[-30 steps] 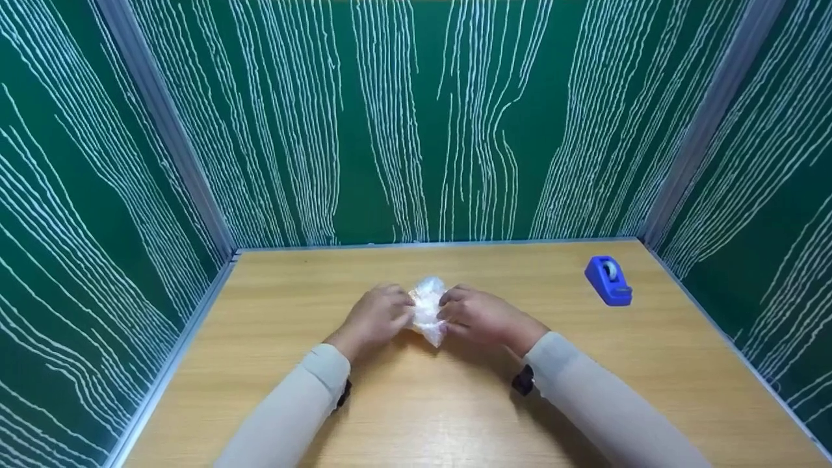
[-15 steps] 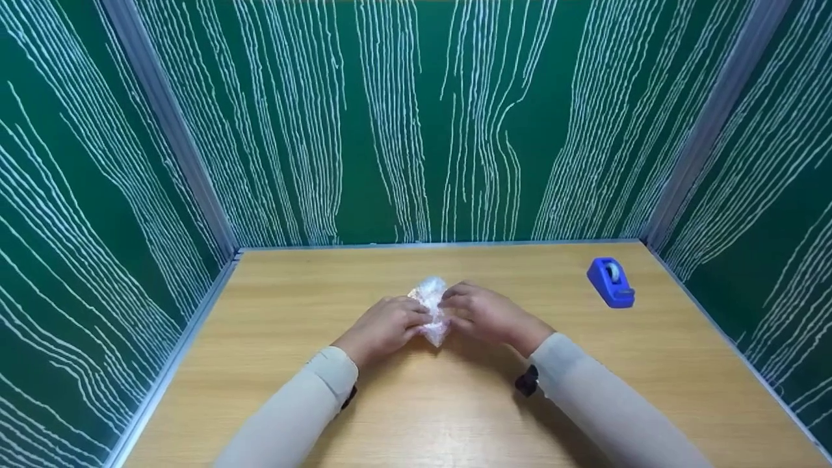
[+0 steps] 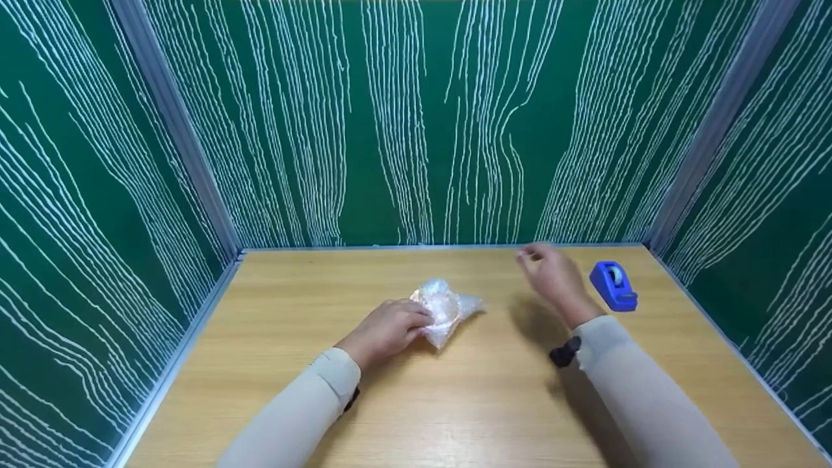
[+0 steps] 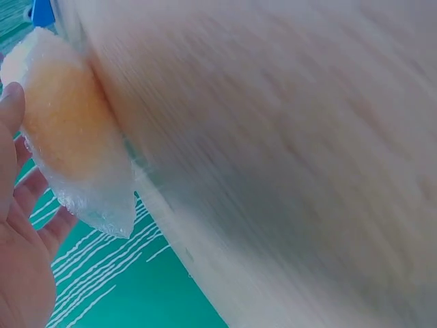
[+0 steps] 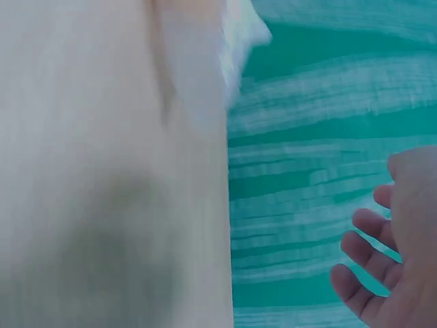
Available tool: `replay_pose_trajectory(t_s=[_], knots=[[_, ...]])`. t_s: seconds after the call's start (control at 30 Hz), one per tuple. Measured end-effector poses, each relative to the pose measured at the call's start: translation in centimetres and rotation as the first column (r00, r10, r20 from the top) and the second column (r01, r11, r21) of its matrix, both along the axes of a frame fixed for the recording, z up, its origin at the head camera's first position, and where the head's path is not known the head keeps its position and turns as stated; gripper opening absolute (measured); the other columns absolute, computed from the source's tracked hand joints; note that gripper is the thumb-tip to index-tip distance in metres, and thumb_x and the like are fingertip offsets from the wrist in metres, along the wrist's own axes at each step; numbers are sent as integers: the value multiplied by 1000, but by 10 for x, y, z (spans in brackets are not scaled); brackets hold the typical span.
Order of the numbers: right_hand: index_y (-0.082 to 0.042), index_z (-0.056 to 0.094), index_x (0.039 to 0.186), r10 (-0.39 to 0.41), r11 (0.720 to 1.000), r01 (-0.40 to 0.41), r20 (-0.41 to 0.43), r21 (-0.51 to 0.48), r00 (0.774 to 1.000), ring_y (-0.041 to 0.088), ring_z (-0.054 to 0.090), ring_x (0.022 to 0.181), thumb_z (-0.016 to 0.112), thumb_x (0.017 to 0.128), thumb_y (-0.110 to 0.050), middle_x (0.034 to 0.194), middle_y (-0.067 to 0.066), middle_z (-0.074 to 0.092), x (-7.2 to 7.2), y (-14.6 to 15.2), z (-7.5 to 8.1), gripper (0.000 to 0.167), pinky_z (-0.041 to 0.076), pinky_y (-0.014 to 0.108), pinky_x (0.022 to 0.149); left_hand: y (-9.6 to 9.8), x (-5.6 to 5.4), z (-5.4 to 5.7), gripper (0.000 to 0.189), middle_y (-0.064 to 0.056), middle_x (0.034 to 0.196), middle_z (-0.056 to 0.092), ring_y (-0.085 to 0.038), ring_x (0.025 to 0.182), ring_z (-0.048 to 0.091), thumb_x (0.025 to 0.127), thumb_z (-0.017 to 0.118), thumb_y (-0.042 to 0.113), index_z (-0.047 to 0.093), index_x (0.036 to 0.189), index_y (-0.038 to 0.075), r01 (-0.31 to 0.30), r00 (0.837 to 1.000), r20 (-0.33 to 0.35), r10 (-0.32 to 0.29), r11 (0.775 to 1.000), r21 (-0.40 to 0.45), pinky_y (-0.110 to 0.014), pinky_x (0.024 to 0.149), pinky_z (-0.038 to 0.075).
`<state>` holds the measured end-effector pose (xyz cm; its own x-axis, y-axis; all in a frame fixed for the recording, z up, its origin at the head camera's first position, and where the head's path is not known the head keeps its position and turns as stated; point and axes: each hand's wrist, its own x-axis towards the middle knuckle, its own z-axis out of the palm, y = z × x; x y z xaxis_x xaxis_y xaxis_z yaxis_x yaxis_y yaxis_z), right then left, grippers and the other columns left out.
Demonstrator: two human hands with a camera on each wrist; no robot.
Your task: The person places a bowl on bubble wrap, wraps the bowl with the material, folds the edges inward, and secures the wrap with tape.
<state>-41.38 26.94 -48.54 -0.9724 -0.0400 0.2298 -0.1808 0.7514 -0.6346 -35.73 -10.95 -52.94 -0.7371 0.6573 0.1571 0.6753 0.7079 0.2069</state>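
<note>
A small bundle in clear bubble wrap (image 3: 441, 311) lies near the middle of the table, with a loose flap sticking out to the right. Something orange shows through the wrap (image 4: 72, 119) in the left wrist view. My left hand (image 3: 388, 328) holds the bundle from its left side, thumb on the near face and fingers around the back. My right hand (image 3: 556, 276) is raised above the table, apart from the bundle, its fingers loosely curled with nothing visible in them. Just right of that hand stands a blue tape dispenser (image 3: 613, 286) with a roll of tape.
The wooden table (image 3: 312, 279) is enclosed by green walls (image 3: 383, 214) with white wavy lines at the back and both sides. Grey metal posts (image 3: 188, 143) stand at the rear corners.
My right hand has let go of the bubble wrap and moved right and up toward the tape dispenser. The wrap's right flap has sprung out. My left hand slid slightly right onto the bundle.
</note>
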Motion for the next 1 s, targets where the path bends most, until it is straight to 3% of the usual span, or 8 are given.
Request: replay_pose_trajectory(t_s=[0.1, 0.27, 0.37, 0.53, 0.7, 1.0], knots=[[-6, 67, 149, -48, 998, 48, -15, -30, 999, 45, 64, 135, 52, 119, -52, 147, 23, 67, -7, 32, 3, 57, 55, 67, 115, 0, 0, -1, 33, 3, 154, 74, -22, 149, 65, 117, 66, 32, 79, 146, 23, 0, 1000, -1, 0, 1000, -1, -49, 131, 49], [-2, 63, 154, -147, 989, 147, -12, 11, 989, 52, 61, 139, 42, 119, -61, 152, 30, 62, -11, 85, 0, 72, 51, 72, 116, -1, 1, 0, 32, 2, 152, 76, -22, 147, 67, 116, 67, 31, 81, 144, 22, 8, 1000, -22, -8, 1000, 0, -51, 128, 51], [-3, 62, 158, -259, 966, 259, -7, 10, 966, 57, 53, 147, 42, 119, -57, 160, 34, 53, -9, 112, -4, 69, 47, 75, 120, -1, 0, 0, 32, 2, 152, 76, -22, 147, 67, 116, 67, 31, 81, 143, 22, 5, 1000, -14, -5, 1000, -1, -51, 129, 51], [-7, 43, 173, -397, 913, 405, 131, -38, 908, 62, 37, 160, 38, 119, -55, 175, 36, 33, -1, 148, -6, 72, 41, 80, 126, 0, -2, 1, 34, 4, 154, 74, -21, 149, 65, 116, 67, 33, 79, 146, 24, -12, 1000, 5, 12, 1000, -9, -49, 131, 48], [-4, 20, 180, -397, 889, 447, 317, -99, 861, 63, 41, 156, 36, 118, -60, 180, 38, 26, 3, 169, -11, 85, 42, 78, 124, -2, -3, 2, 35, 4, 157, 72, -21, 152, 62, 116, 67, 34, 78, 148, 26, -42, 998, 36, 42, 999, -14, -51, 134, 45], [5, 13, 178, -384, 873, 482, 505, -73, 773, 57, 46, 152, 30, 117, -68, 177, 38, 33, -1, 186, -28, 97, 34, 78, 131, -4, -4, 6, 36, 4, 159, 71, -21, 154, 61, 117, 65, 35, 77, 149, 25, -47, 997, 55, 47, 999, -6, -51, 135, 44]])
